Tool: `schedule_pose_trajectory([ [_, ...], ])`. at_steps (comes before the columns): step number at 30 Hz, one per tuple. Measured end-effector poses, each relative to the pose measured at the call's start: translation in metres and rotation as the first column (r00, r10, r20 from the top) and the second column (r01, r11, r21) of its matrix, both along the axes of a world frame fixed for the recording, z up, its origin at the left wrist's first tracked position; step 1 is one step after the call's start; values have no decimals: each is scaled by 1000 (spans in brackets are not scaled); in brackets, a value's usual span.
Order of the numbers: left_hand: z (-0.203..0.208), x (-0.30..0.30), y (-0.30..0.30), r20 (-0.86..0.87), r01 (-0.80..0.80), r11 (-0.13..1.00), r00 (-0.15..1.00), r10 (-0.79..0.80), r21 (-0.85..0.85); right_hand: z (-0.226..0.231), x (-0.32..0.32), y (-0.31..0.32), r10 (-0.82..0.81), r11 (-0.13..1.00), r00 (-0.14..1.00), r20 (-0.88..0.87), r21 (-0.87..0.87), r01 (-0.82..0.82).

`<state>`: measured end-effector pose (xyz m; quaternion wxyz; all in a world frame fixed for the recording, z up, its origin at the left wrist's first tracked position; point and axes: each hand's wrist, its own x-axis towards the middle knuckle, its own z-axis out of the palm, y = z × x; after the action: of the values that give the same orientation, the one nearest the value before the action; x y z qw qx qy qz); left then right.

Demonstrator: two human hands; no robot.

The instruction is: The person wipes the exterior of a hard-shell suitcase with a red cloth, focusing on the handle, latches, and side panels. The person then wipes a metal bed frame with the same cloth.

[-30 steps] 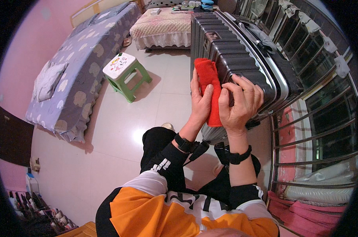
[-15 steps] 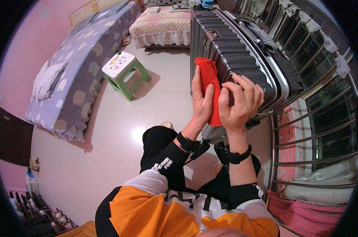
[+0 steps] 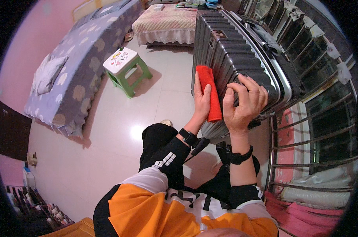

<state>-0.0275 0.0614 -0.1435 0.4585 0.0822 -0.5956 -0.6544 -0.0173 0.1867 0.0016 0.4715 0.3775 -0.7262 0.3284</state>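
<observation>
A folded red cloth (image 3: 209,94) lies in my left hand (image 3: 203,103), with the thumb across its near face and the fingers along its left side. It stands against the ribbed dark grey suitcase (image 3: 222,51), which is upright in front of me. To the right of the cloth is my right hand (image 3: 246,104), its fingers bent and spread from the thumb at the suitcase's side. Nothing shows in that hand; whether its fingertips touch the shell, I cannot tell.
A green and white stool (image 3: 127,73) stands on the tiled floor at left. Beyond it are a bed with a purple cover (image 3: 74,71) and a bed with a quilted cover (image 3: 167,23). Window bars (image 3: 317,126) run along the right, above pink fabric (image 3: 305,213).
My right hand has moved slightly right, away from the red cloth, which now shows more fully. My left hand keeps the cloth by the suitcase. The view has shifted a little.
</observation>
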Motion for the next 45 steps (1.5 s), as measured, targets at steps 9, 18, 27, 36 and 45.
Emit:
schedule_pose_trajectory([
  [9, -77, -13, -11, 198, -48, 994, 980, 27, 102, -3, -7, -1, -30, 999, 999, -40, 25, 31],
  [18, -172, -1, -1, 291, 24, 863, 936, -197, 505, -11, 0, -5, -6, 1000, 997, -80, 17, 7],
  [27, -262, 26, 8, 312, -33, 556, 855, -415, 830, -8, 9, -7, 22, 995, 995, -94, 100, -12],
  [36, -147, 3, 4, 445, -169, 845, 891, -89, 508, 3, 17, -4, -17, 989, 996, -92, 142, 30],
  [45, 109, -13, 3, -255, 13, 985, 965, -57, -170, 1, 14, 10, -26, 997, 999, 25, 71, 24],
])
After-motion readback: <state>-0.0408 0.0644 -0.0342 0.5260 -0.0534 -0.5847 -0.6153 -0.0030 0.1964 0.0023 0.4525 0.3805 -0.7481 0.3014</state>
